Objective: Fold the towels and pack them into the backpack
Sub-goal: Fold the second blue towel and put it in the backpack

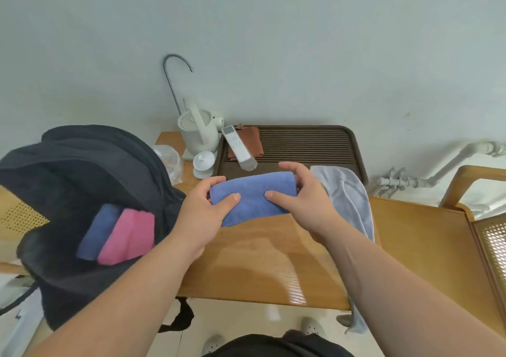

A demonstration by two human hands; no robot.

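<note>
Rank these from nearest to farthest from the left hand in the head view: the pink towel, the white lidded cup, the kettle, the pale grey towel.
From the left hand:
1. White lidded cup, just beyond the hand on the table.
2. Pink towel, to the left inside the backpack; close to call with the cup.
3. Kettle, farther back by the wall.
4. Pale grey towel, far right, draped over the table edge.

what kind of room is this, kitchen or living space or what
Probably a tea corner in a home or small office, not a full kitchen. A white kettle with a gooseneck water spout stands beside a slatted tea tray on a wooden table, with a lidded cup nearby.
</note>
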